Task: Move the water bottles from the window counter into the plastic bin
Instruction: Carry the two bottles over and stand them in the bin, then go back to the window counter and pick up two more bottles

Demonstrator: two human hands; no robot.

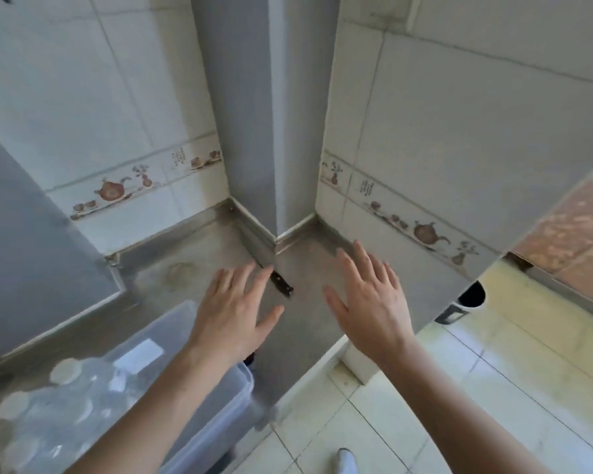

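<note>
Head view: left hand and right hand spread wide, empty; left forearm hides part of clear plastic bin holding blurred water bottles.

Water bottles in the plastic bin, on the counter left of a knife

Legible text: none; decorative border tile on left wall bears small vertical dark characters, too blurred to read; decorative border tile on right wall bears the same kind of marking, also unreadable; white label on plastic bin shows no discernible print.
</note>
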